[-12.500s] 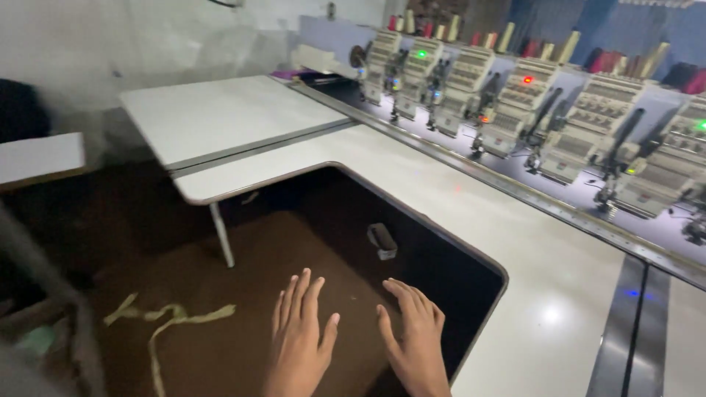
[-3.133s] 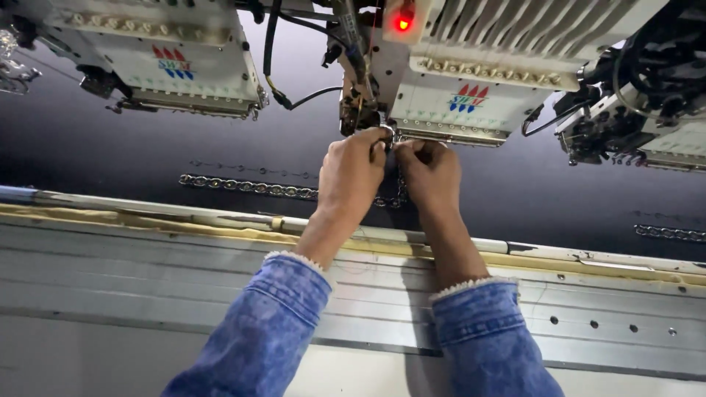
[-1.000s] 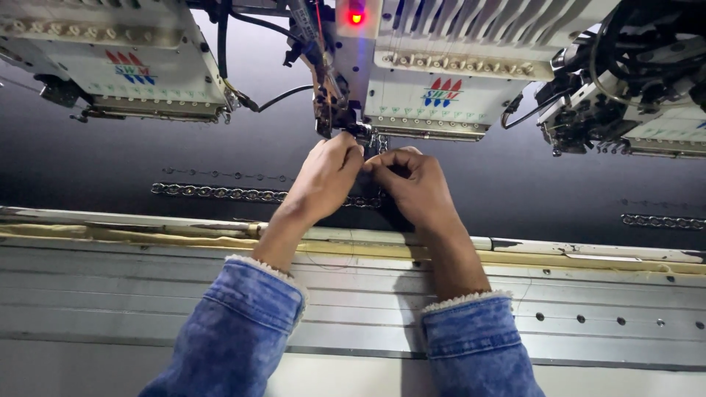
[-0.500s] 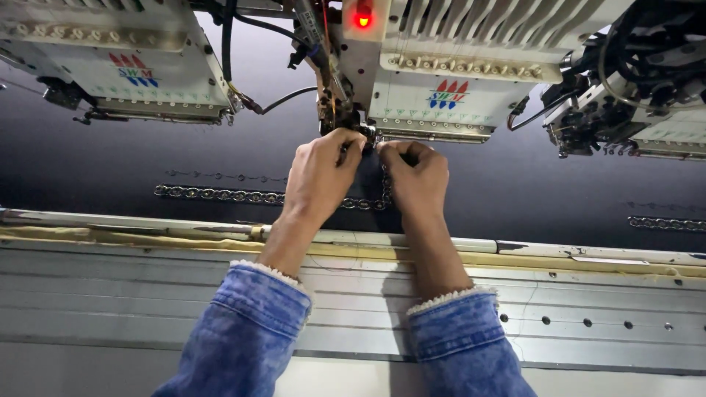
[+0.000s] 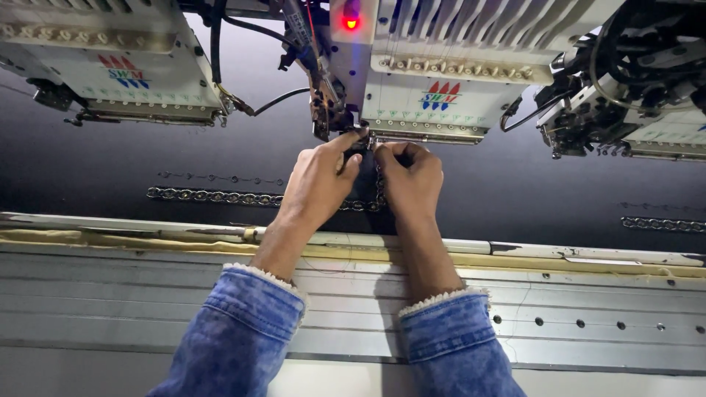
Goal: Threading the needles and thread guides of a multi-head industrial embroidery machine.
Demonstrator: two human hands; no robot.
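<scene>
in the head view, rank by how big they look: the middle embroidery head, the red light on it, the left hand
1. middle embroidery head, cut off at the top edge
2. left hand, nearer the camera, so its true size is unsure
3. red light

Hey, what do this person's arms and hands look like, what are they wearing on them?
Both arms wear blue denim jacket sleeves with a mottled, washed look. The cuffs are frayed, with pale fuzzy edges, on the left sleeve and the right sleeve. The left hand and right hand are bare: no gloves, rings or watch visible.
</scene>
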